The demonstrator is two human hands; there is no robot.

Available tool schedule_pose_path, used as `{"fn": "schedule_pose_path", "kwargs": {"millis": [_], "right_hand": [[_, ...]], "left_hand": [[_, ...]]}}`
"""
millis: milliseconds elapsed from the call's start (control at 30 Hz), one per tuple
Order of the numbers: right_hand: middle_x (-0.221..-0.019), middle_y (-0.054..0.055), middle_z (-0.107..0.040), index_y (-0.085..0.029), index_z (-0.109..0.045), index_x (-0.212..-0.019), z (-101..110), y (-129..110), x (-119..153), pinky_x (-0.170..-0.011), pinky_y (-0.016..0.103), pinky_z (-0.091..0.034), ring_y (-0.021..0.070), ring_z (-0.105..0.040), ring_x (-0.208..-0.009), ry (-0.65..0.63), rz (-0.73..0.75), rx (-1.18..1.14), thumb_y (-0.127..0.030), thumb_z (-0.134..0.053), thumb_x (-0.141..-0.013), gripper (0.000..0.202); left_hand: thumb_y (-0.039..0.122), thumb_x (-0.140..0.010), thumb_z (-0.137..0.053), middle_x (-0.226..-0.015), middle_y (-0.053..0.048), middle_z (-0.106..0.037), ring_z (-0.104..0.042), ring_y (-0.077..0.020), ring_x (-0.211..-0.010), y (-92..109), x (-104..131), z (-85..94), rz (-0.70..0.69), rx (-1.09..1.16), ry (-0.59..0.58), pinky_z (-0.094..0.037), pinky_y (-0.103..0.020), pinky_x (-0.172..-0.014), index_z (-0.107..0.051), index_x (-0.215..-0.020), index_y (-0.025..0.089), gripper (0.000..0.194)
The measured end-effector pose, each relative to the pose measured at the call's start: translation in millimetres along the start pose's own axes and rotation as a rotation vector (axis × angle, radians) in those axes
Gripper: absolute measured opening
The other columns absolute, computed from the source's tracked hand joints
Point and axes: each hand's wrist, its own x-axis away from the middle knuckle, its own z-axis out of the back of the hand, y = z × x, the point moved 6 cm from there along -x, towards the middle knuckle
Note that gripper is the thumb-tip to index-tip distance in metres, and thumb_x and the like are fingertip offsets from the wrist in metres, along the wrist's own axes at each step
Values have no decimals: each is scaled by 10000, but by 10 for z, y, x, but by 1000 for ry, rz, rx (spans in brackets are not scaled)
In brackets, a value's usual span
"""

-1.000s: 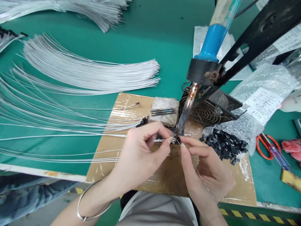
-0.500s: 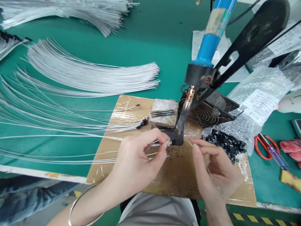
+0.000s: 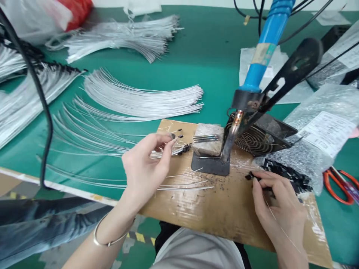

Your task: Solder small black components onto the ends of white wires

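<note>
My left hand [image 3: 148, 162] is closed in a pinch on a white wire with a small black tip, above the left edge of the brown board [image 3: 196, 213]. Beside its fingertips lies a group of wires ending in black pieces [image 3: 185, 148]. My right hand [image 3: 279, 201] pinches a small black piece [image 3: 249, 176], and a thin strand runs back over its palm. Right behind that hand is a pile of black pieces [image 3: 288, 172]. A few loose wires [image 3: 190, 186] lie on the board between the hands.
A blue-handled soldering iron [image 3: 254, 73] slants down in a black stand [image 3: 294, 65] over the board. Bundles of white wire [image 3: 143, 101] lie at the left and back. Bubble-wrap bags and red-handled scissors [image 3: 338, 186] are at the right. A black cable [image 3: 46, 112] hangs at the left.
My left hand has moved left and up from the iron's tip toward the wires with black ends. My right hand has shifted right and now pinches a black piece. The view has shifted.
</note>
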Motion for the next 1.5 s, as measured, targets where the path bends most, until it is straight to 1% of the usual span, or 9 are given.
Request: {"fn": "schedule_pose_path", "kwargs": {"millis": [100,200,300,400,500,700,967,1167,1500], "right_hand": [[-963,60,-774,-218,-613,-819,51,20,20,-855,359,-569,220,-757,-928,44,-32,-92,-108,-725,-895,174],[-968,66,-773,-215,-619,-820,99,91,50,-878,370,-567,233,-754,-961,100,-137,-166,-109,-738,-889,175],[-945,69,-768,-207,-628,-810,114,143,79,-875,389,-563,236,-749,-939,144,-218,-231,-134,-736,-905,162],[-924,73,-764,-202,-634,-801,114,157,86,-841,384,-558,226,-743,-891,180,-250,-257,-147,-735,-915,162],[-909,74,-766,-200,-638,-778,116,174,93,-833,377,-545,223,-741,-871,206,-286,-258,-166,-741,-920,179],[-921,75,-770,-202,-655,-783,118,202,125,-826,363,-539,227,-747,-898,192,-316,-254,-180,-752,-920,169],[-907,68,-770,-204,-664,-774,112,230,128,-844,358,-540,222,-746,-889,205,-338,-279,-209,-759,-923,177],[-912,68,-771,-204,-671,-785,118,238,144,-846,366,-547,226,-746,-894,207,-360,-294,-221,-754,-931,169],[-895,59,-767,-206,-669,-790,114,234,138,-836,357,-555,215,-746,-875,209,-353,-285,-211,-746,-936,165]], "left_hand": [[167,-920,-709,-1034,-64,-788,-708,-273,-990,-177,-19,-170,15,-72,-88,-508,-401,-943,-733,-860,234,93],[202,-911,-739,-1164,-115,-754,-666,-340,-1139,-228,73,-182,-30,-162,-104,-483,-465,-1011,-777,-949,227,59],[167,-924,-737,-1100,-86,-729,-683,-285,-1056,-120,223,-43,-188,-111,-34,-512,-411,-943,-761,-991,223,91],[120,-927,-740,-1007,-34,-698,-680,-199,-904,-29,372,-20,-282,12,-152,-520,-334,-835,-732,-969,216,106],[100,-925,-753,-1032,-46,-685,-667,-195,-927,3,477,-127,-300,60,-275,-514,-333,-843,-726,-1026,192,139],[44,-962,-671,-980,-63,-670,-634,-202,-917,81,569,-353,-345,108,-285,-509,-352,-845,-726,-949,167,136],[53,-948,-692,-965,-52,-677,-638,-195,-914,90,664,-310,-269,158,-343,-494,-363,-877,-725,-942,174,126],[50,-953,-684,-987,-65,-690,-627,-198,-905,118,679,-395,-289,157,-348,-508,-350,-836,-739,-947,164,127],[52,-959,-693,-1018,-90,-702,-591,-223,-883,159,735,-405,-384,91,-297,-511,-377,-774,-776,-999,168,148]]}}
